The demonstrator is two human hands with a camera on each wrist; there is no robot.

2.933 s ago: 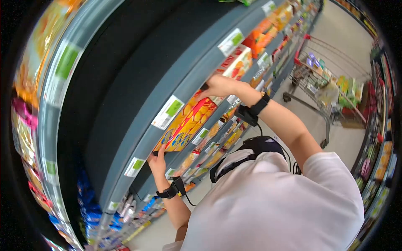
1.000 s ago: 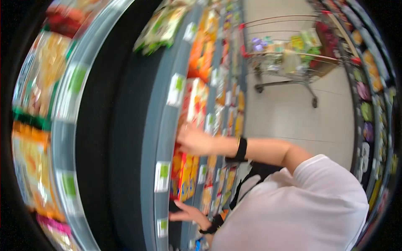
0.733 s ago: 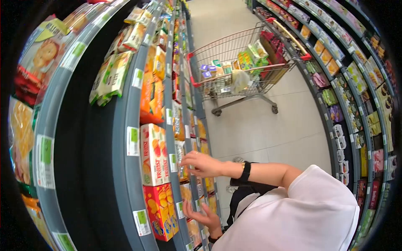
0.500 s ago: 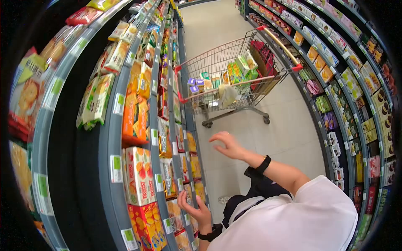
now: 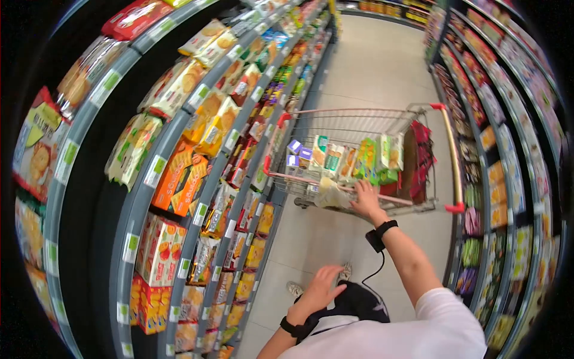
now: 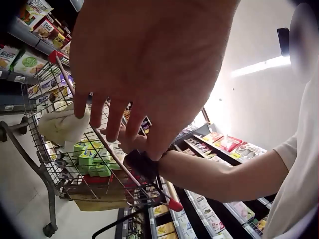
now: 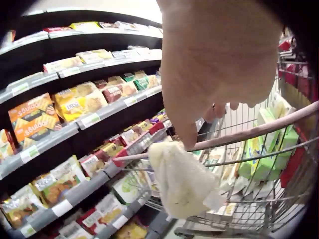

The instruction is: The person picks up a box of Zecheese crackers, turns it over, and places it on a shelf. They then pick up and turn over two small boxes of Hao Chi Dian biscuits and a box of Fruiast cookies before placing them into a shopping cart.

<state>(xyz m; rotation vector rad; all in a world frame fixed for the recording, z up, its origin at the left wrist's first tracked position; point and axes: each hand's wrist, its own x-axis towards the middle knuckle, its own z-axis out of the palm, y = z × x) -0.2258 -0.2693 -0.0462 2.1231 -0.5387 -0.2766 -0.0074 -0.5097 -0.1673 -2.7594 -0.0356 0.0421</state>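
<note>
A shopping cart (image 5: 353, 112) stands crosswise in the aisle. My right hand (image 5: 366, 200) reaches over its near side rail, fingers extended toward the inside. In the right wrist view, the thumb (image 7: 182, 130) lies right at the rail (image 7: 259, 130), with the fingertips partly hidden behind the palm. Beside this hand a whitish plastic bag (image 7: 182, 181) hangs at the rail. Inside the cart are green packs (image 5: 366, 161), purple-and-white boxes (image 5: 299, 154) and several pale packets (image 5: 335, 158). My left hand (image 5: 320, 290) is raised in front of the body, fingers fairly straight, holding nothing.
Shelves at left carry orange boxes (image 5: 179, 176), white-and-red fruit-printed boxes (image 5: 161, 250) and red-yellow boxes (image 5: 152, 308). More stocked shelves (image 5: 496, 197) line the right side. Pale floor tiles (image 5: 371, 66) run between them. A dark red bag (image 5: 421, 158) is at the cart's handle end.
Both hands have come away from the red-yellow box on the shelf. The right hand has moved to the cart's rail; the left has drawn back. The view has turned toward the aisle.
</note>
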